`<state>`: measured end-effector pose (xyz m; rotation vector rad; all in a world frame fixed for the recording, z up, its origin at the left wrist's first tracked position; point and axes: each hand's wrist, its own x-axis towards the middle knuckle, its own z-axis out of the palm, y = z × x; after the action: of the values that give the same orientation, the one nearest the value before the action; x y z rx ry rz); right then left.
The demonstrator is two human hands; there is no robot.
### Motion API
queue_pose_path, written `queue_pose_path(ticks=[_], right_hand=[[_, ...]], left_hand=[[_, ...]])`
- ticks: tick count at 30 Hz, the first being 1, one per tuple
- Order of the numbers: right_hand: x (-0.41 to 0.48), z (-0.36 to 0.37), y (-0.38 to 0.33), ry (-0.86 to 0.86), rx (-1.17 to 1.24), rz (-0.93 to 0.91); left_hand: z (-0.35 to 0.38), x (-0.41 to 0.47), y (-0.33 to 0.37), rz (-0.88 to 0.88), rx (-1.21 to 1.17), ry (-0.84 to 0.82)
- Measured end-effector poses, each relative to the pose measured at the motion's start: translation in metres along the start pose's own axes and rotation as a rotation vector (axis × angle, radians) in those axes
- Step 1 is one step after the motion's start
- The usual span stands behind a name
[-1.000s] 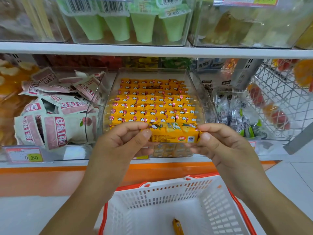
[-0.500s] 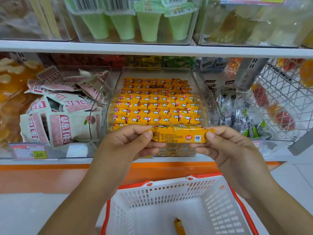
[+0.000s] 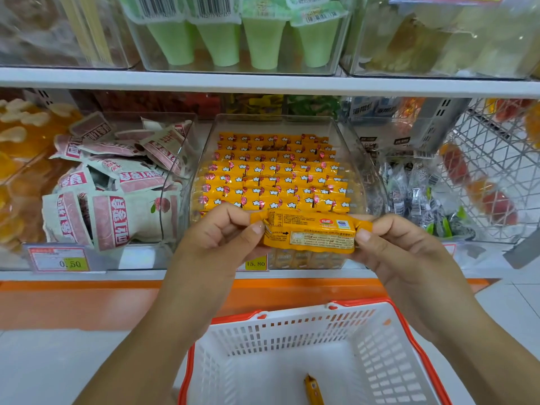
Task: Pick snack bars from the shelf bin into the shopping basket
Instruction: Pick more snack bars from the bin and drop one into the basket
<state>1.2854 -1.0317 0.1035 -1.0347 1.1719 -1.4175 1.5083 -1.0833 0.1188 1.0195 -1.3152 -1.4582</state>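
A clear shelf bin (image 3: 355, 159) holds several rows of orange snack bars (image 3: 274, 179). In front of the bin I hold a stack of the same orange bars (image 3: 312, 235), printed backs toward me. My left hand (image 3: 225, 232) pinches its left end and my right hand (image 3: 391, 247) pinches its right end. Below, the white shopping basket (image 3: 292, 331) with an orange rim stands on the floor, and one orange bar (image 3: 313, 390) lies on its bottom.
A clear bin of pink-and-white snack packets (image 3: 111, 194) stands left of the bar bin, with a price tag (image 3: 60, 260) below. Dark wrapped sweets (image 3: 420, 197) fill the bin at right, beside a wire rack (image 3: 496, 171). Green cups (image 3: 242, 39) sit on the upper shelf.
Both hands turned the held bars over, so the printed back now faces me, and drew them slightly down and out from the bin. The basket looks unchanged.
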Motion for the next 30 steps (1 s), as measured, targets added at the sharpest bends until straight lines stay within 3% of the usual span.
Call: queue_pose_path(ticks=[5, 13, 18, 30], right_hand=[[-0.0022, 0.0065, -0.0032, 0.004, 0.073, 0.007], [-0.0042, 0.0104, -0.0047, 0.089, 0.002, -0.086], [-0.0044, 0.0082, -0.0025, 0.026, -0.010, -0.053], [-0.0015, 0.0062, -0.0027, 0.036, 0.093, -0.009]], left_hand=[[0.0038, 0.0013, -0.0024, -0.012, 0.048, 0.049], [0.0080, -0.0036, -0.0006, 0.003, -0.035, 0.141], [0.0066, -0.0026, -0.0010, -0.030, 0.016, 0.061], [0.0016, 0.0021, -0.0064, -0.091, -0.011, 0.055]])
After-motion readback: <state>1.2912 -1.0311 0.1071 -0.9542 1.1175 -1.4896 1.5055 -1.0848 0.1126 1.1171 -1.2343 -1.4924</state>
